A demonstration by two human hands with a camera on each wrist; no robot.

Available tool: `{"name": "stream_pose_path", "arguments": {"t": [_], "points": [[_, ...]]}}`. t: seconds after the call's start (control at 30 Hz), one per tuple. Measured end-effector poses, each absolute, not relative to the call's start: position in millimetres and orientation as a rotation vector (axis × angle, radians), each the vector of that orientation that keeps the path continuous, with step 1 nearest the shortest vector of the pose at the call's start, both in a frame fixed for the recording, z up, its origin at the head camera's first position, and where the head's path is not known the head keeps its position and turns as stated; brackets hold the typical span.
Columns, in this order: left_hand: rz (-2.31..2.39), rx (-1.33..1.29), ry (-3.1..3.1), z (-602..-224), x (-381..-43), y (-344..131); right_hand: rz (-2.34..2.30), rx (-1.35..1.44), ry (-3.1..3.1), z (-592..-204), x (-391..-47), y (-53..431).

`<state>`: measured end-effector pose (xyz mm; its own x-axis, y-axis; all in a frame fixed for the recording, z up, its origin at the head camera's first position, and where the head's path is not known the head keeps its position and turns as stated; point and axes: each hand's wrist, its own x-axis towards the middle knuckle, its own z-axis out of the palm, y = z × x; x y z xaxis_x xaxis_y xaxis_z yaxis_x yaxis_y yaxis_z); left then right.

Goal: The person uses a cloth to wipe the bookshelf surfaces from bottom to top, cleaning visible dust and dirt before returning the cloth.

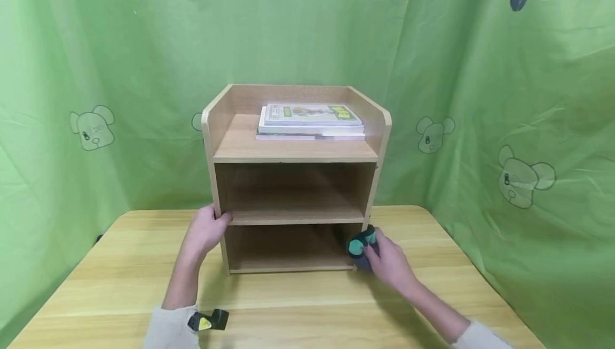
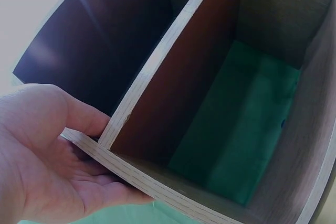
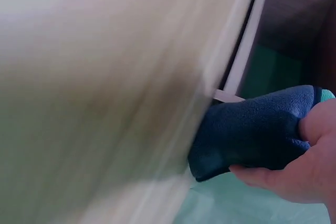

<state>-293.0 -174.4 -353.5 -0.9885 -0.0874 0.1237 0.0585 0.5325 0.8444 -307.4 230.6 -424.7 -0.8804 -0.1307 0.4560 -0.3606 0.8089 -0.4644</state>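
A small wooden shelf unit (image 1: 294,151) stands on the table, its open compartments facing me. My left hand (image 1: 206,230) grips the left side panel at the height of the middle board. In the left wrist view its thumb lies inside against that board (image 2: 152,66), and the fingers wrap behind the panel. My right hand (image 1: 393,264) holds a bunched dark blue cloth (image 3: 252,129) with teal patches at the front edge of the right side panel, low down by the bottom compartment. The cloth overlaps the panel's lower end in the head view.
A short stack of books (image 1: 312,122) lies on the top board of the unit. The light wooden table (image 1: 288,311) extends around it. Green printed curtains (image 1: 158,45) hang behind and on both sides. A black strap device (image 1: 209,321) sits at the left sleeve.
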Motion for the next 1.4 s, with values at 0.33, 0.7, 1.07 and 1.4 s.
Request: {"name": "stream_pose_path", "arguments": {"t": [0.33, 0.7, 1.07, 1.4], "points": [[-1.459, 0.018, -2.603, -354.7, -293.6, -174.2, 0.686, 0.314, -2.827, -440.0, -305.7, 232.5], [-1.464, 0.017, -2.604, -353.2, -293.6, -173.5, 0.788, 0.348, -2.893, -435.3, -307.4, 234.2], [-1.464, 0.036, -2.613, -352.7, -295.4, -171.5, 0.662, 0.257, -2.715, -443.3, -314.2, 226.0], [-1.468, 0.040, -2.615, -352.1, -293.8, -173.4, 0.809, 0.307, -2.487, -386.2, -308.5, 223.1]]}}
